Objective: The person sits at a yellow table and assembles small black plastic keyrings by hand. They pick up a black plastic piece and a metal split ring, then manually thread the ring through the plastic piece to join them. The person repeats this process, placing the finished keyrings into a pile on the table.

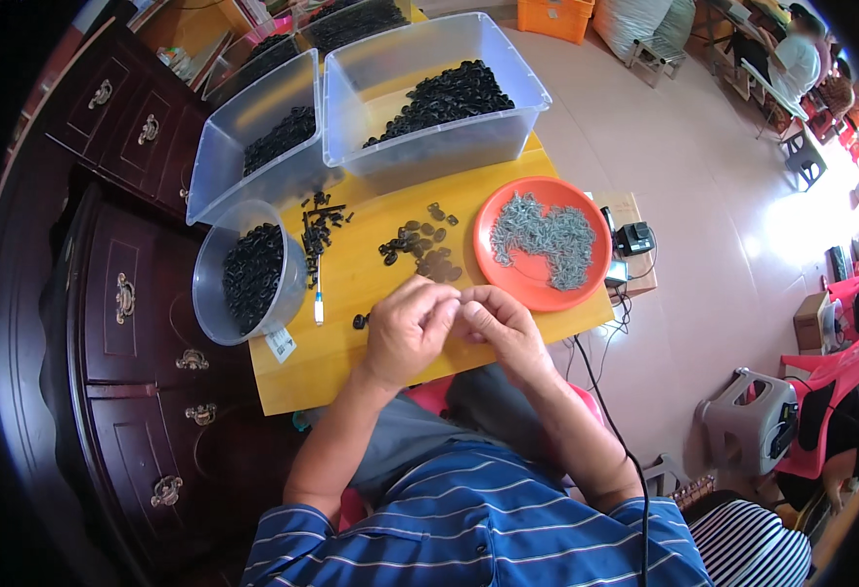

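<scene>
My left hand (410,326) and my right hand (501,328) meet fingertip to fingertip over the near part of the yellow table (302,377). Both are closed in a pinch; whatever sits between the fingers is too small and covered to make out. Just beyond them lie loose small dark oval parts (413,242), some black and some brownish. To the right of these, an orange-red plate (485,240) holds a heap of silvery screws (544,235). One small black part (361,321) rests beside my left hand.
A round clear tub (297,274) of black parts stands at the table's left. Two clear bins (419,157) with more black parts are at the back. Small black pieces (322,225) and a white-and-blue pen (319,305) lie between. Dark wooden drawers (121,293) border the left; a black cable (605,391) hangs right.
</scene>
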The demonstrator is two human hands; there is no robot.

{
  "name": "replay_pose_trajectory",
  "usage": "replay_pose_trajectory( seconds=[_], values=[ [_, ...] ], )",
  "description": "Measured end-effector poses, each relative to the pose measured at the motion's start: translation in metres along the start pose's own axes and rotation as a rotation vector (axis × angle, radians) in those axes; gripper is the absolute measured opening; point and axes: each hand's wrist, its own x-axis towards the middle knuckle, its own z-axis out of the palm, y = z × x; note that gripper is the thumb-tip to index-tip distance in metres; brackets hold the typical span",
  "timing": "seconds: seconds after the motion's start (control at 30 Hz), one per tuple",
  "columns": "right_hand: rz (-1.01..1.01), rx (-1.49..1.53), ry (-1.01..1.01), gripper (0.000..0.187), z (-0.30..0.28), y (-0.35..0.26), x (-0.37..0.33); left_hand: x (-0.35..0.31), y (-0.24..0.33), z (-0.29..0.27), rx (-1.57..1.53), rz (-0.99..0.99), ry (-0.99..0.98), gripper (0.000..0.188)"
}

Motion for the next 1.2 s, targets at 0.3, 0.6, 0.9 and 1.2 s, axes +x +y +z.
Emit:
replay_pose_trajectory(
  seconds=[0.3,0.6,0.9,1.2],
  values=[
    [0.082,0.380,-0.006,0.019,-0.010,-0.003,-0.005,0.002,0.009,0.023,0.040,0.186,0.041,0.017],
    [0.037,0.481,0.082,0.010,-0.014,-0.003,-0.005,0.032,0.016,0.019,-0.132,0.021,-0.104,0.020],
    [-0.091,-0.613,-0.189,0.018,-0.002,0.015,-0.008,0.087,-0.013,0.070,0.387,0.147,-0.376,0.022],
    [-0.092,-0.699,-0.224,0.024,0.002,0.001,-0.011,0.080,-0.028,0.098,0.411,0.325,-0.406,0.007]
  ],
)
